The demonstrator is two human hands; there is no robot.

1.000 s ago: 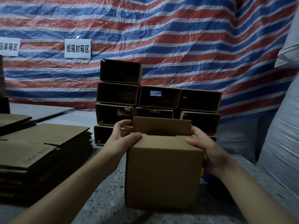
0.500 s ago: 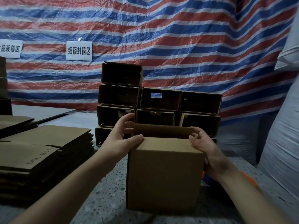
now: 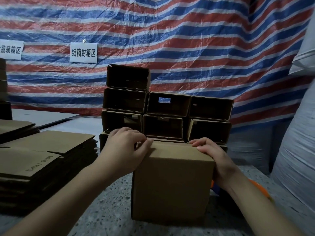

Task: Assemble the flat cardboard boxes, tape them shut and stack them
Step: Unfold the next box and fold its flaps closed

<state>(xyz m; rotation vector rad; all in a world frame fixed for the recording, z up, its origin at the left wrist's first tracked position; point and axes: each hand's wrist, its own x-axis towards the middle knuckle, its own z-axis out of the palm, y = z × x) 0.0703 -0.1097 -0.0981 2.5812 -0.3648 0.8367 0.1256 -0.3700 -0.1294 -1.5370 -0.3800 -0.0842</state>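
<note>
A brown cardboard box [image 3: 172, 186] stands upright on the speckled table [image 3: 105, 213] in front of me. My left hand [image 3: 126, 149] grips its top left corner, fingers curled over the folded-down flap. My right hand [image 3: 213, 155] holds the top right edge, fingertips pressing on the top. Behind it stands a stack of assembled boxes [image 3: 167, 106], open sides facing me. A pile of flat cardboard blanks [image 3: 39, 160] lies at the left.
A striped red, white and blue tarp [image 3: 187, 40] with two paper signs hangs behind. A large white wrapped bulk [image 3: 300, 150] rises at the right. An orange and blue object [image 3: 257, 186], mostly hidden, lies under my right forearm. A second flat pile [image 3: 15, 128] sits at far left.
The box's rear flap, upright a second ago, has been folded down flat. Both hands moved onto the top edges of the box.
</note>
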